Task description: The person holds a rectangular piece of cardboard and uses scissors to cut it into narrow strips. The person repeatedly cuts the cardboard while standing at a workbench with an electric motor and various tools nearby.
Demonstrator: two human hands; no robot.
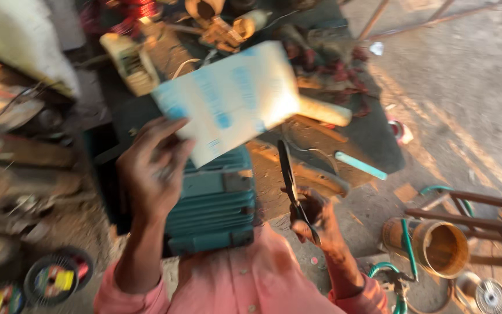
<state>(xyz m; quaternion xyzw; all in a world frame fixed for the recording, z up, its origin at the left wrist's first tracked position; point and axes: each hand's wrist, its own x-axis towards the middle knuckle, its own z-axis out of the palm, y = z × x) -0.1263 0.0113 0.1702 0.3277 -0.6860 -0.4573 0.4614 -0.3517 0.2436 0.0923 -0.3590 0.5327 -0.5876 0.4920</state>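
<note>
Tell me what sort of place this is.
Probably an electric motor repair workshop: a teal ribbed motor housing sits before the person, reddish copper wire coils lie on the cluttered bench, and the right hand holds scissors, the left hand a whitish-blue sheet.

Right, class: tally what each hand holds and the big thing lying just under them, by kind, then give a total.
Sheets of white and blue paper, held in left hand: 1
Scissors, held in right hand: 1
Teal ribbed motor housing below the sheet: 1
Total: 3
</note>
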